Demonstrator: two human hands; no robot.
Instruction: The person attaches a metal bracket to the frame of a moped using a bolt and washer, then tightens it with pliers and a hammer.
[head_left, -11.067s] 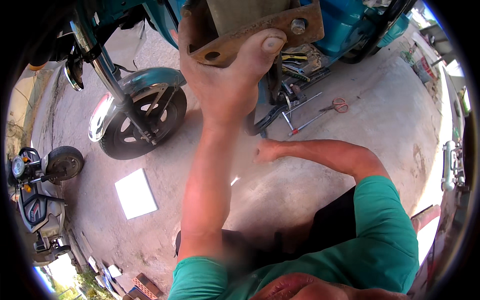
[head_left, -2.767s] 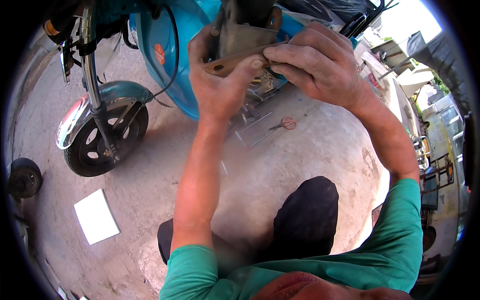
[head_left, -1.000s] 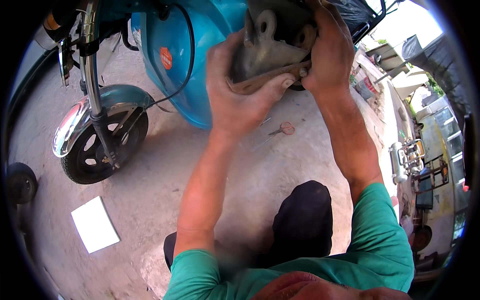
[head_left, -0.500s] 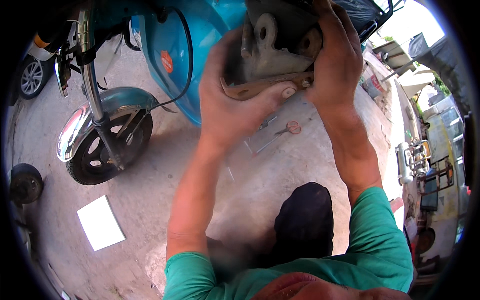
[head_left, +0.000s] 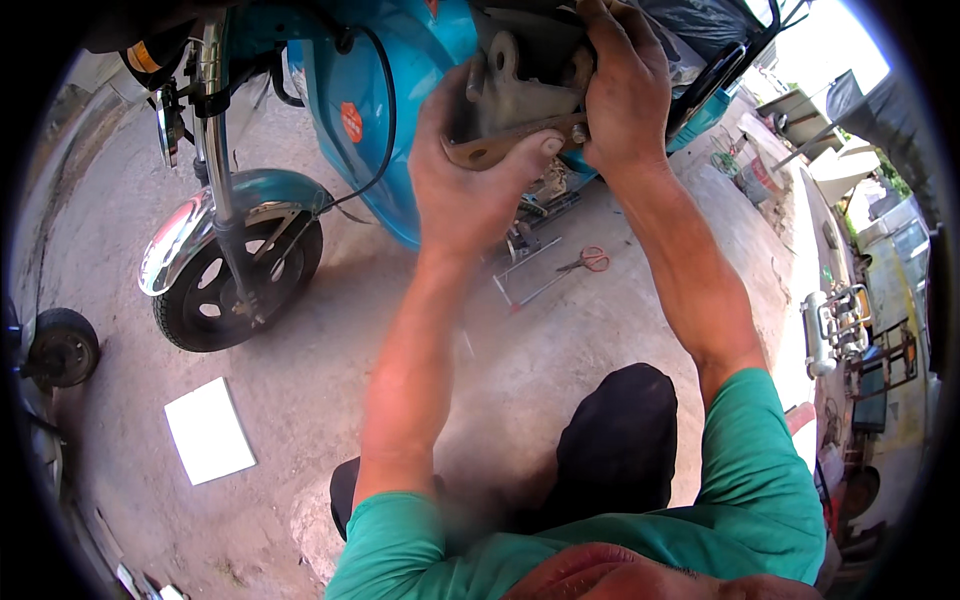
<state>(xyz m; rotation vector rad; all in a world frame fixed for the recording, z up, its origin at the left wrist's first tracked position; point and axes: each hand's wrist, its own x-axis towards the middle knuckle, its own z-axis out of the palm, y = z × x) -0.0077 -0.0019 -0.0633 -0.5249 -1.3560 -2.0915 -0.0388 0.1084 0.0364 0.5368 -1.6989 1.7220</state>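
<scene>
Both my hands grip a grey and rusty metal bracket with upright lugs and a holed flange, held up at the top of the view. My left hand wraps its left end, thumb lying along the rusty lower flange. On the other side, my right hand clasps the right edge, its fingers reaching over the top. A bolt end shows at the flange's right end. Behind the bracket stands a blue three-wheeled vehicle. The bracket's upper part is cut off by the frame.
The vehicle's front wheel is at the left. Red-handled scissors and a hacksaw-like frame lie on the concrete floor. A white square panel lies lower left, near a small wheel. A bucket stands at the right.
The bracket and both hands have shifted slightly away and toward the vehicle, the right hand also leftward. My view has moved, showing more of the vehicle's underside. Both hands keep their hold.
</scene>
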